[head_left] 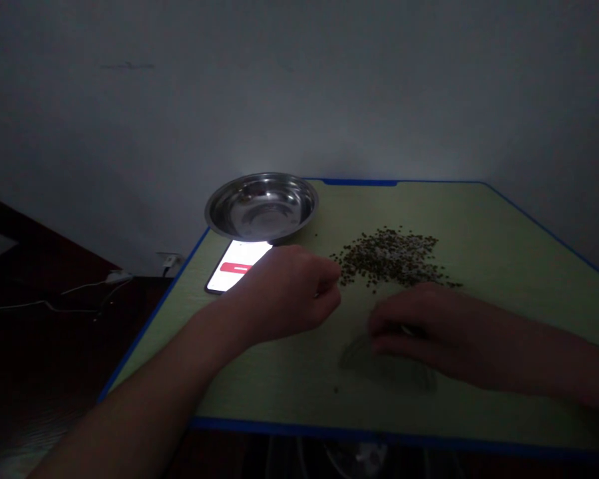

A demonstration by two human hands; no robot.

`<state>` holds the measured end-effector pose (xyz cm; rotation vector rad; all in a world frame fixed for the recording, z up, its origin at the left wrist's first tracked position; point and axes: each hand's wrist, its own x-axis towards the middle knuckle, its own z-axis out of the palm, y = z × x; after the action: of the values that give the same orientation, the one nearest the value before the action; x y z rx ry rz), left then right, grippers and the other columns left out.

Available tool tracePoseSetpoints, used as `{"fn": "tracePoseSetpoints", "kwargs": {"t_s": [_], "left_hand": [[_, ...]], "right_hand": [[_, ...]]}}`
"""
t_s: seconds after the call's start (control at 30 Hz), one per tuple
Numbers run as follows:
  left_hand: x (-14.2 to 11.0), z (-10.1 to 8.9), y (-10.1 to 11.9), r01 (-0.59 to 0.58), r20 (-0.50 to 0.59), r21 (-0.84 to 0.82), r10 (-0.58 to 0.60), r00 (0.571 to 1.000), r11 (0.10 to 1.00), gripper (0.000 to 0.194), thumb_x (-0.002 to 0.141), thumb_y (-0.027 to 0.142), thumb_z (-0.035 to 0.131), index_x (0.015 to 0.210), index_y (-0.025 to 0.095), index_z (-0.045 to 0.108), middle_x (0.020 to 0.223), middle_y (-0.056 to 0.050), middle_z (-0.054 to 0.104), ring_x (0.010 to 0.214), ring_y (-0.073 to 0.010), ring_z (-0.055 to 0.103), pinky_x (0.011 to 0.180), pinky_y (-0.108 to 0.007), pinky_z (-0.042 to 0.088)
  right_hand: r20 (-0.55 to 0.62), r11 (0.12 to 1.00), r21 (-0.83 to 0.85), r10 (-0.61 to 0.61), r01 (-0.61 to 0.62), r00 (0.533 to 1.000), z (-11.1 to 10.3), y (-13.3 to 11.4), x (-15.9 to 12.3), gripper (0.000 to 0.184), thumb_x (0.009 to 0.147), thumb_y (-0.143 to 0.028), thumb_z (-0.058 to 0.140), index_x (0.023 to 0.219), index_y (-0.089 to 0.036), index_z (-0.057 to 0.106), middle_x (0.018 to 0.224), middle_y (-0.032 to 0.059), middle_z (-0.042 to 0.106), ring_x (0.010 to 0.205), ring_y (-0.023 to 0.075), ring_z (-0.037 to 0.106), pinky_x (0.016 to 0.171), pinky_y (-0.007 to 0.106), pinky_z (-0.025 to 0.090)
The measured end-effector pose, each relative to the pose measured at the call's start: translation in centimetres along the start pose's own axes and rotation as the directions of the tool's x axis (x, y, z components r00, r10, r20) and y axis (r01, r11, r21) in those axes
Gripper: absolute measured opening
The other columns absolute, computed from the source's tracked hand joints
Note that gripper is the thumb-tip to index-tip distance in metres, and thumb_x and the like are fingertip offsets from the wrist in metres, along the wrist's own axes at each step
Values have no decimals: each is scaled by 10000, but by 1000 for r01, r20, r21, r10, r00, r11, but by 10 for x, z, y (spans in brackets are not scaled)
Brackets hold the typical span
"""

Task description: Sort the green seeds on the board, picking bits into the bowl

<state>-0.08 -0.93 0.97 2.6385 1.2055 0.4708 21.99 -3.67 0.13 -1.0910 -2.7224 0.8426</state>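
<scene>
A loose pile of small dark and pale beans or seeds (392,256) lies spread on the yellow-green tabletop (509,273). At the pile's left edge is my left hand (299,289), its fingers curled shut; whatever they hold is hidden. My right hand (424,326) hovers on the near side of the pile, thumb and fingertips brought together in a pinch. I cannot make out anything between them. A shadow falls on the table below the right hand. One dark grain (336,390) lies alone towards the near edge.
A shiny steel bowl (264,216) stands at the back left corner. In front of it a phone (229,267) with a lit screen lies partly behind my left arm. Blue trim (359,181) borders the table. White cables (54,307) run at the left; a grey wall stands behind.
</scene>
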Motion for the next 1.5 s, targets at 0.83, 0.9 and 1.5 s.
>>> {"fn": "tracePoseSetpoints", "kwargs": {"t_s": [0.83, 0.9, 1.5], "left_hand": [[1, 5, -6, -74, -171, -160, 46, 984, 984, 417, 705, -51, 379, 961, 164, 628, 855, -22, 630, 784, -129, 576, 685, -251, 441], [1, 3, -5, -90, -193, -186, 54, 980, 978, 436, 669, -66, 366, 933, 166, 625, 860, -20, 625, 813, -129, 582, 701, -249, 453], [-9, -16, -10, -210, -690, -218, 2, 724, 953, 206, 755, 34, 427, 695, 191, 547, 614, 28, 515, 572, -99, 475, 570, -275, 403]], "right_hand": [[123, 995, 81, 45, -55, 991, 14, -29, -8, 161, 902, -333, 558, 869, -268, 702, 833, -22, 717, 748, 158, 650, 650, 270, 439], [145, 993, 101, 47, -62, 988, 14, -29, -12, 150, 892, -337, 573, 833, -267, 692, 811, -31, 713, 728, 148, 647, 620, 256, 430], [-283, 968, -140, 162, -208, 945, -31, -7, 53, 208, 876, -332, 534, 778, -195, 657, 656, 18, 649, 566, 139, 548, 537, 274, 346]]}}
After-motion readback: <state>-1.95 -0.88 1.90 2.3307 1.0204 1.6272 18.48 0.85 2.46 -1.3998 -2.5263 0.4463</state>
